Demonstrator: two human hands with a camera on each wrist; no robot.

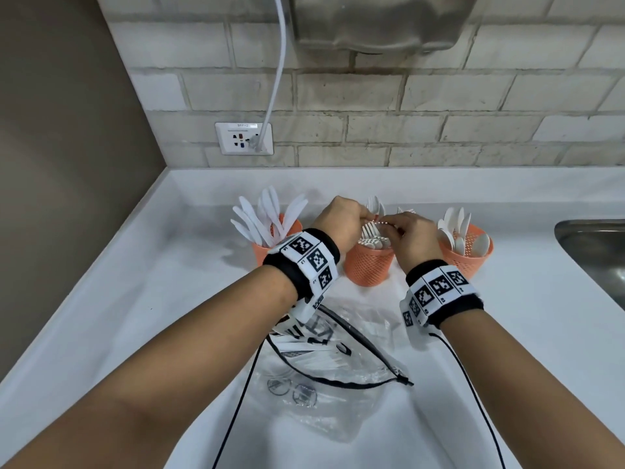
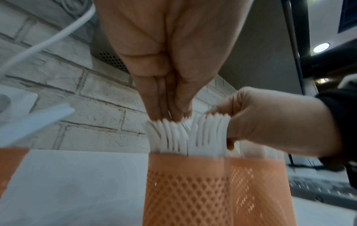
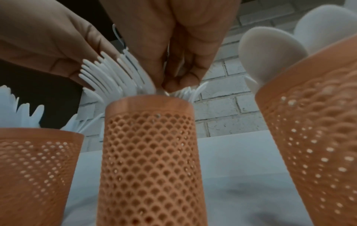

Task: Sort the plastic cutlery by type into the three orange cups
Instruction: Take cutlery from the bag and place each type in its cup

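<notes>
Now both hands meet over the middle one of three orange cups standing in a row on the white worktop [image 1: 473, 333]. The left hand [image 1: 340, 222] has its fingers bunched together, tips pressing down among the white forks [image 2: 185, 136] that stand tines-up in the middle cup [image 1: 369, 264]. The right hand [image 1: 407, 236] is curled, thumb and fingers pinching a fanned cluster of those same forks just above the rim. I count at least ten forks in the wrist views, though blur makes an exact tally doubtful.

To the left, the left cup [image 1: 270, 247] holds white knives [image 1: 262, 216], roughly eight blades splaying upward. On the right, the right cup [image 1: 468, 253] holds white spoons [image 1: 455, 228], about seven bowls showing.

Nearer the person, a clear plastic bag [image 1: 324, 377] with a black zip edge lies flat on the worktop, with a few white pieces of cutlery inside. One wall socket [image 1: 244, 138] sits on the brick wall behind, with a white cable [image 1: 275, 79] plugged in, and the edge of a steel sink [image 1: 595, 252] shows at the far right.
</notes>
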